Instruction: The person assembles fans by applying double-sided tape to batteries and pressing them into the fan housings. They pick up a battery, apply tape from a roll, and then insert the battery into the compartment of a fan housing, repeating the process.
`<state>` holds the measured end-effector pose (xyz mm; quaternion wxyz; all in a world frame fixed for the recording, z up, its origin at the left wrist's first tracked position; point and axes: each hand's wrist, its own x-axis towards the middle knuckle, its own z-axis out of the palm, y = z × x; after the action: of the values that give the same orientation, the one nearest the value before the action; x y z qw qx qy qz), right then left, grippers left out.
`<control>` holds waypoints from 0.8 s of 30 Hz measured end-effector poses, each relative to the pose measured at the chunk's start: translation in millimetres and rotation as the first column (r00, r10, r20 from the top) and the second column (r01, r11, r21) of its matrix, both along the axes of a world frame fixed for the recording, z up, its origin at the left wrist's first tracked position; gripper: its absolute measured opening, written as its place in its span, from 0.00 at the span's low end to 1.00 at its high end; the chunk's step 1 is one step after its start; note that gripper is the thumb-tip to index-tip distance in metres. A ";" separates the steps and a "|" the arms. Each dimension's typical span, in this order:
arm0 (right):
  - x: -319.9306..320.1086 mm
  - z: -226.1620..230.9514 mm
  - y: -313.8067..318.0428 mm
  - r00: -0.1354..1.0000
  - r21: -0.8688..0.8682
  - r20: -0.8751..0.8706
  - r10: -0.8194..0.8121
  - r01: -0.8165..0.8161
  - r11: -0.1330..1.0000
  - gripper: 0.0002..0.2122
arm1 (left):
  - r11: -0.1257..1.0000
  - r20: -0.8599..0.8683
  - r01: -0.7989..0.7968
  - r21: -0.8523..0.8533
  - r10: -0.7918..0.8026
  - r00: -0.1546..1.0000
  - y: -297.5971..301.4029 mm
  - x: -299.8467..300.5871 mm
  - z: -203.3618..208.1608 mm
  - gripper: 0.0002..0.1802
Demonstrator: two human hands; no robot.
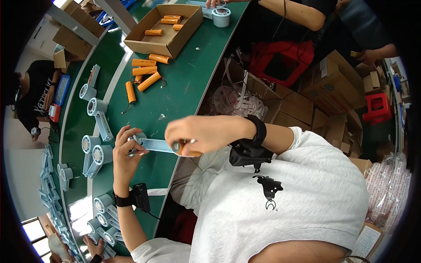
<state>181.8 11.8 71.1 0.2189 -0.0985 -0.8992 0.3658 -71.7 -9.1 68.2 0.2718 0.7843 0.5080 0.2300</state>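
A light blue handheld fan body (158, 145) lies crosswise in front of me, its long channel-like handle pointing right. My left hand (124, 160) is closed with its fingers around the fan's round head. At the handle's other end, my right hand (210, 131) grips an orange cylindrical battery (190, 153); the fingers partly cover it. Whether the battery is inside the handle or just against it, I cannot tell. Loose orange batteries (144, 70) with wire leads are piled on the green table (175, 94) beyond my hands.
An open cardboard box (184, 38) holds several more batteries. Light blue fans (97, 106) stand along the left. Beyond the table's right edge are a red stool (280, 65) and cartons (333, 81). Another person's hand (215, 3) touches a fan (221, 18) at the top.
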 end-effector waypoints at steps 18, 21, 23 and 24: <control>-64.9 -57.2 15.1 0.958 0.206 -0.057 -0.282 0.288 0.935 0.07 | 0.976 -0.101 0.049 0.212 -0.028 0.994 -5.5 9.6 -0.6 0.12; -70.2 -73.6 20.1 0.936 -0.164 -0.228 -0.267 0.233 0.958 0.07 | 0.981 0.035 0.034 0.193 -0.041 0.999 -9.0 12.3 0.0 0.13; -71.5 -62.5 9.4 0.895 -0.471 -0.226 -0.385 0.246 0.847 0.07 | 0.986 0.216 -0.155 0.065 0.138 0.967 -12.1 25.4 8.1 0.19; -71.6 -57.7 4.5 0.868 -0.611 -0.213 -0.449 0.240 0.755 0.07 | 0.972 0.289 -0.234 -0.013 0.228 0.930 -13.9 28.0 11.2 0.22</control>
<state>110.2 16.4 13.3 0.3990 -0.2594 -0.6619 0.5791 -43.7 -23.0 79.3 0.3054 0.6801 0.5491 0.3778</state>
